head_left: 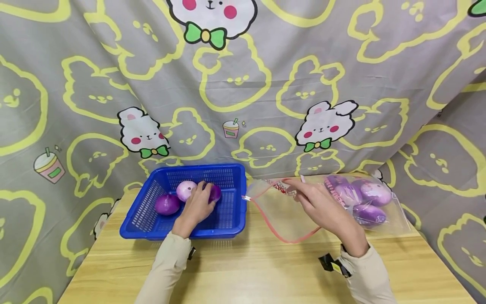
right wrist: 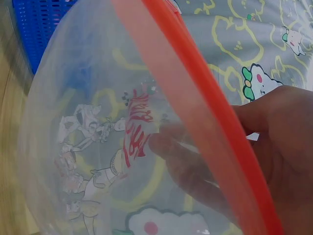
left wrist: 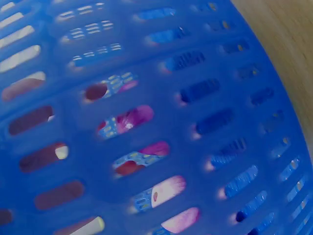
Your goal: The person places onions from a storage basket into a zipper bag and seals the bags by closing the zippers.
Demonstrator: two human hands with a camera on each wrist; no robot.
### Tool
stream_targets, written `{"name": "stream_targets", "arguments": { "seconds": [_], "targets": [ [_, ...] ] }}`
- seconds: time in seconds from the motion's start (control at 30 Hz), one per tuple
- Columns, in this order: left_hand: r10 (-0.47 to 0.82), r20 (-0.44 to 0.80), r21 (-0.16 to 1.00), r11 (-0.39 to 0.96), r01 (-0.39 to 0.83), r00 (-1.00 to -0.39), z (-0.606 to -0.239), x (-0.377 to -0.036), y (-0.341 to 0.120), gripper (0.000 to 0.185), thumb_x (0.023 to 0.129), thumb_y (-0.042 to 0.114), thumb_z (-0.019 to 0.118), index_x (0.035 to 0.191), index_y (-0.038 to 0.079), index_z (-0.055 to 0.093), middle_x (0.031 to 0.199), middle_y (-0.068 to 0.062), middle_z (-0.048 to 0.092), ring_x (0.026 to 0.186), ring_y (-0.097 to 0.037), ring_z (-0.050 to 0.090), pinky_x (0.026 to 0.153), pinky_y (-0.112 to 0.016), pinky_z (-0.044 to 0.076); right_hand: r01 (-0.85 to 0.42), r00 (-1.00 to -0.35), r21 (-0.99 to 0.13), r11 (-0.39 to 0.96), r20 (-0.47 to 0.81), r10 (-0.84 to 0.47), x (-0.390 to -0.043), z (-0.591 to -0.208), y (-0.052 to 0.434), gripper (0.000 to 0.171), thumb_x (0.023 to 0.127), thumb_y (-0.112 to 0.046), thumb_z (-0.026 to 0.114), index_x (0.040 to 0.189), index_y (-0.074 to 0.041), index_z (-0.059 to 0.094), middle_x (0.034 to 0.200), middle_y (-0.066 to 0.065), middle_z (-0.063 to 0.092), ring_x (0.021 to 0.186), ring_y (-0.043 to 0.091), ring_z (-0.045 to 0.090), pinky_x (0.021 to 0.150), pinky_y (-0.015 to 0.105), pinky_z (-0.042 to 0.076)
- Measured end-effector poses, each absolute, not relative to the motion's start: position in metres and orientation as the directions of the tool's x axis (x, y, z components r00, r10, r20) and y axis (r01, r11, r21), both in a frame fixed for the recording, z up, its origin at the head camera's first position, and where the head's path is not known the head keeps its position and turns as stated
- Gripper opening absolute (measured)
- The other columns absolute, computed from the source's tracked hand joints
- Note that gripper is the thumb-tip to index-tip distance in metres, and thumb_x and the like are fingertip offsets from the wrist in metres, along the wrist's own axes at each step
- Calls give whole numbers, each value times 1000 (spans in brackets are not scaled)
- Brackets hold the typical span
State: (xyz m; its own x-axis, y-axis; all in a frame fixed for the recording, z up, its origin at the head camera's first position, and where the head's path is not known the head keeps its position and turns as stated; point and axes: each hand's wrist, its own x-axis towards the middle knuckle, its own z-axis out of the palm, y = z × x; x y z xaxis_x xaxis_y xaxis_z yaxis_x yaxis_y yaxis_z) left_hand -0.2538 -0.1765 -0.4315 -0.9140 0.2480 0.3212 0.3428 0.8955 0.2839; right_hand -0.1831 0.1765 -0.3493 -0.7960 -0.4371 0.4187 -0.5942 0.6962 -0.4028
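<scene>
A blue slotted basket [head_left: 231,211] stands on the wooden table [head_left: 247,270]. A dark purple onion [head_left: 167,204] and a pale one [head_left: 186,190] lie in it. My left hand [head_left: 199,202] reaches into the basket, its fingers curled over a third purple onion [head_left: 215,193]. In the left wrist view the basket wall [left wrist: 195,122] fills the frame, with purple onion [left wrist: 142,115] showing through the slots. My right hand [head_left: 307,195] pinches the red-rimmed mouth of a clear zip bag [head_left: 282,215] and holds it open. Several purple onions [head_left: 366,198] lie in the bag's far end.
A grey cloth with yellow bear outlines and white rabbits [head_left: 243,84] hangs behind and on both sides of the table. In the right wrist view the bag's red rim [right wrist: 195,88] crosses in front of my right hand [right wrist: 283,142], with the basket [right wrist: 39,24] behind.
</scene>
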Motion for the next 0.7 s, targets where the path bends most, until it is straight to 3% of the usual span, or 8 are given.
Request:
{"name": "stream_targets", "arguments": {
  "seconds": [0.13, 0.3, 0.53, 0.7],
  "targets": [
    [281, 276, 292, 887, 359, -919, -435, -255, -177, 53, 79, 7, 77, 127, -4, 57, 128, -29, 52, 108, -54, 55, 92, -60, 48, -590, -801, -404, 699, 406, -441, -184, -350, 177, 42, 96, 1, 54, 136, -10, 60, 90, -3, 69, 68, 9, 53, 65, 31, 45],
    [282, 286, 285, 888, 362, -916, -435, -256, -174, 50, 78, 6, 79, 123, -1, 60, 118, -24, 54, 101, -48, 57, 86, -57, 51, -577, -812, -414, 704, 380, -442, -183, -349, 177, 44, 97, 1, 51, 140, -10, 57, 87, -4, 66, 66, 9, 51, 66, 31, 43],
    [275, 231, 245, 912, 329, -933, -438, -253, -172, 49, 80, 14, 82, 123, -3, 63, 114, -26, 52, 98, -46, 56, 84, -55, 52, -566, -820, -417, 711, 367, -439, -183, -349, 177, 45, 98, 0, 49, 141, -10, 56, 86, -4, 65, 62, 7, 47, 65, 31, 42],
    [294, 203, 265, 902, 342, -934, -433, -241, -175, 48, 80, 10, 82, 122, 1, 63, 112, -26, 58, 95, -45, 61, 79, -56, 54, -563, -823, -431, 705, 365, -435, -183, -350, 176, 45, 97, 1, 49, 140, -10, 56, 85, -4, 65, 57, 5, 42, 62, 29, 41]
  ]
}}
